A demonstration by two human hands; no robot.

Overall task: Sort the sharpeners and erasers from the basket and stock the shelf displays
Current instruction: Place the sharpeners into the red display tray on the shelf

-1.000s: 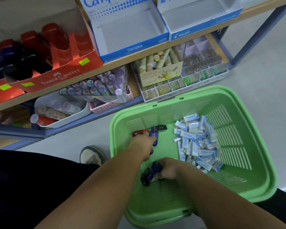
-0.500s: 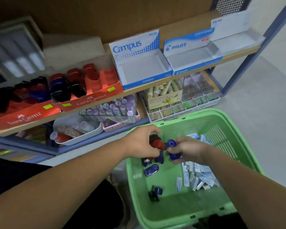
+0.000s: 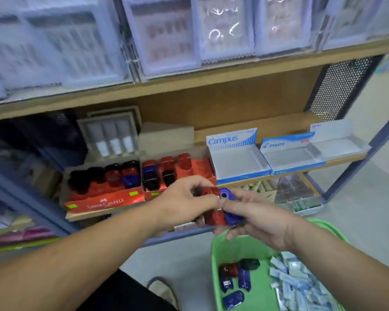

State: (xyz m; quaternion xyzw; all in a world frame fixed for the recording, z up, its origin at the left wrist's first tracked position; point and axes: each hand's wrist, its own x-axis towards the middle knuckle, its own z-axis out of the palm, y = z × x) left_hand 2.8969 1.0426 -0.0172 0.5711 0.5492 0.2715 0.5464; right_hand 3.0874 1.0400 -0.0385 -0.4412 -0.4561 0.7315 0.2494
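Observation:
My left hand (image 3: pixel 186 200) grips red sharpeners (image 3: pixel 212 206) and my right hand (image 3: pixel 256 218) grips blue sharpeners (image 3: pixel 230 207); both hands meet above the green basket (image 3: pixel 218 261), in front of the middle shelf. Inside the basket lie several red, blue and black sharpeners (image 3: pixel 234 281) on the left and a heap of wrapped erasers (image 3: pixel 296 286) on the right. On the shelf stand two red Faber-Castell display trays (image 3: pixel 103 204) with sharpeners upright in them. Right of these stand an open Campus box (image 3: pixel 236 162) and an open Pilot box (image 3: pixel 292 156).
A third open white box (image 3: pixel 339 142) stands at the shelf's right end. The upper shelf carries clear plastic bins (image 3: pixel 166 34). The lower shelf holds trays of small stationery (image 3: pixel 299 198). My shoe (image 3: pixel 162 290) is on the floor left of the basket.
Both hands rose out of the basket with sharpeners and came together in front of the shelf. The view tilted up from the basket to the shelves.

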